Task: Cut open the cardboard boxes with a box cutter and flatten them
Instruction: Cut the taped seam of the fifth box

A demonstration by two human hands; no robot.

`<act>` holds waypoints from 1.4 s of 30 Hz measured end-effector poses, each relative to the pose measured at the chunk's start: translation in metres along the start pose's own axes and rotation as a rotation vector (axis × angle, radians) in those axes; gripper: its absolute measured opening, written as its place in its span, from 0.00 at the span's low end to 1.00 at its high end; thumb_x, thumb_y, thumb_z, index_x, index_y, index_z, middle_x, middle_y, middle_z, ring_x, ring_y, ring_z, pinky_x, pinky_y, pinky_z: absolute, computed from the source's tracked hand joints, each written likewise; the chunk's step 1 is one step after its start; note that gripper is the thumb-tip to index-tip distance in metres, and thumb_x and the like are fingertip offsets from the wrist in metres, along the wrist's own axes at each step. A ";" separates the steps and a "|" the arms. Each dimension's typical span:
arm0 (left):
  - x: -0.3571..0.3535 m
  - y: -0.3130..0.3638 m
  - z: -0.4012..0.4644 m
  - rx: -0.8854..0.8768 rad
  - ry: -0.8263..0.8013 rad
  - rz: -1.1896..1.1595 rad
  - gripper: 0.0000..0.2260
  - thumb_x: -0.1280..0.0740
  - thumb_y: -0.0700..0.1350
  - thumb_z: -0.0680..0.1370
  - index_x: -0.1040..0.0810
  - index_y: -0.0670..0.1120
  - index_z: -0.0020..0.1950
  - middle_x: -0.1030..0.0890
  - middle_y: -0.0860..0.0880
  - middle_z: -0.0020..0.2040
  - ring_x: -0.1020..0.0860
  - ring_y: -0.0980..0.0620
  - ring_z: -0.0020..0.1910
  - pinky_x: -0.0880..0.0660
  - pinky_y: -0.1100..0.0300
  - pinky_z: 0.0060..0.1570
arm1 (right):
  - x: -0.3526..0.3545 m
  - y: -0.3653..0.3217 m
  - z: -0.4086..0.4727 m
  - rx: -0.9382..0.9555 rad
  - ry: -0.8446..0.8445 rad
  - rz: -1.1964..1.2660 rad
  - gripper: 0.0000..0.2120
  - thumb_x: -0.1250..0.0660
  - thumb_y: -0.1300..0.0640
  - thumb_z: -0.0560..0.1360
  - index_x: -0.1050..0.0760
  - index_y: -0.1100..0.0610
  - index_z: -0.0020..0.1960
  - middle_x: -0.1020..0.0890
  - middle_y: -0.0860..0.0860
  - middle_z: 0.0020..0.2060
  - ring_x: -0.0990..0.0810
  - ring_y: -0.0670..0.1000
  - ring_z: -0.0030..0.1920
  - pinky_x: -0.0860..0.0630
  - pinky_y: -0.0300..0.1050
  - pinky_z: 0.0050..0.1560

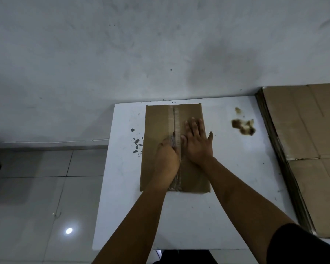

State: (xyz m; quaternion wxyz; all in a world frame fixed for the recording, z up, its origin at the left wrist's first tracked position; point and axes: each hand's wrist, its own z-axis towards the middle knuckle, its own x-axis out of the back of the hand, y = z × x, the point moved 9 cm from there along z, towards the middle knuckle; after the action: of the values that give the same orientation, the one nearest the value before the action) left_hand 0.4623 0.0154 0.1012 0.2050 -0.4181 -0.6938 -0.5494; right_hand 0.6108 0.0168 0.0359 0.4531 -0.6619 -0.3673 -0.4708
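Slicing taped centre seam of brown cardboard box (158, 130) lying mid white counter (227, 187). Left hand (168, 157) fingers curled round grey box cutter (173, 141); right hand (197, 141) flat, fingers straight, pressing box right of seam. Cardboard light, stiff; brace beside seam.

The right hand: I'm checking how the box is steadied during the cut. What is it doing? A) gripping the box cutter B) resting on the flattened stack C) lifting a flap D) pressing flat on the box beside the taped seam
D: the right hand lies with straight fingers on the box, right of the taped seam, while the left hand holds the box cutter.
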 end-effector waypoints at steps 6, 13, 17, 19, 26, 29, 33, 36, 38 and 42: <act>-0.004 -0.010 -0.020 0.019 -0.023 0.024 0.13 0.45 0.52 0.85 0.27 0.47 0.63 0.21 0.47 0.54 0.21 0.46 0.53 0.24 0.52 0.52 | -0.001 0.001 0.010 -0.023 -0.034 0.005 0.29 0.58 0.42 0.84 0.60 0.49 0.81 0.62 0.48 0.80 0.67 0.52 0.79 0.52 0.70 0.75; 0.000 0.000 -0.009 0.021 0.024 -0.063 0.13 0.43 0.51 0.84 0.28 0.46 0.65 0.21 0.45 0.58 0.21 0.48 0.51 0.25 0.58 0.49 | 0.003 0.001 0.006 -0.016 -0.001 0.004 0.29 0.59 0.41 0.84 0.60 0.49 0.81 0.61 0.48 0.80 0.66 0.51 0.79 0.51 0.67 0.75; 0.004 0.011 0.005 -0.013 0.045 -0.066 0.17 0.41 0.49 0.84 0.29 0.43 0.69 0.22 0.43 0.60 0.21 0.44 0.57 0.26 0.55 0.53 | 0.004 0.000 0.005 -0.011 0.021 0.005 0.28 0.58 0.42 0.84 0.58 0.49 0.82 0.59 0.48 0.81 0.65 0.51 0.79 0.46 0.67 0.74; 0.006 0.015 0.011 -0.027 0.058 -0.067 0.17 0.41 0.48 0.83 0.29 0.43 0.70 0.22 0.42 0.61 0.22 0.43 0.58 0.26 0.53 0.55 | 0.004 0.000 0.004 -0.010 0.025 0.000 0.29 0.59 0.41 0.84 0.58 0.49 0.82 0.59 0.48 0.81 0.65 0.51 0.79 0.46 0.66 0.74; -0.001 0.019 0.024 -0.037 0.033 0.044 0.18 0.40 0.48 0.83 0.31 0.43 0.71 0.25 0.41 0.63 0.23 0.44 0.57 0.32 0.60 0.47 | 0.004 -0.001 0.005 -0.013 0.035 -0.015 0.29 0.59 0.41 0.83 0.56 0.49 0.82 0.58 0.48 0.81 0.64 0.51 0.80 0.42 0.64 0.72; -0.006 0.018 0.019 -0.047 0.013 0.137 0.20 0.40 0.49 0.83 0.34 0.43 0.73 0.25 0.42 0.64 0.23 0.45 0.58 0.31 0.60 0.49 | 0.004 -0.001 0.005 -0.009 0.044 -0.010 0.29 0.59 0.41 0.83 0.55 0.50 0.82 0.57 0.49 0.81 0.63 0.52 0.80 0.41 0.65 0.72; -0.008 0.020 0.020 -0.032 -0.012 0.176 0.20 0.39 0.46 0.83 0.35 0.42 0.74 0.26 0.41 0.65 0.23 0.44 0.59 0.31 0.59 0.50 | 0.005 -0.001 0.004 -0.012 0.059 -0.016 0.29 0.58 0.41 0.84 0.53 0.50 0.82 0.55 0.49 0.81 0.62 0.52 0.80 0.38 0.63 0.70; -0.006 0.023 0.025 -0.010 -0.027 0.163 0.19 0.38 0.45 0.82 0.34 0.42 0.72 0.26 0.41 0.64 0.23 0.45 0.57 0.31 0.59 0.48 | 0.006 -0.002 0.004 -0.004 0.067 -0.018 0.29 0.57 0.42 0.84 0.52 0.50 0.82 0.55 0.49 0.81 0.61 0.52 0.80 0.36 0.62 0.69; -0.006 0.022 0.023 -0.016 -0.035 0.163 0.17 0.38 0.45 0.83 0.31 0.42 0.70 0.25 0.42 0.62 0.24 0.46 0.54 0.33 0.60 0.46 | 0.006 -0.002 0.005 -0.006 0.074 -0.013 0.28 0.57 0.42 0.84 0.51 0.50 0.81 0.54 0.49 0.81 0.61 0.52 0.80 0.35 0.62 0.68; -0.008 0.017 0.010 -0.040 -0.044 0.174 0.17 0.40 0.46 0.84 0.32 0.41 0.71 0.25 0.42 0.63 0.24 0.45 0.58 0.33 0.60 0.48 | 0.004 -0.002 0.006 -0.009 0.082 -0.003 0.28 0.56 0.42 0.84 0.50 0.50 0.81 0.52 0.49 0.81 0.59 0.53 0.80 0.33 0.62 0.67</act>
State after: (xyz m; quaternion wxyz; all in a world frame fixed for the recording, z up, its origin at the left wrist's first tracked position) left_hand 0.4820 0.0227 0.1024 0.2284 -0.4925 -0.6482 -0.5339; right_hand 0.6121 0.0234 0.0397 0.4642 -0.6435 -0.3475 -0.4997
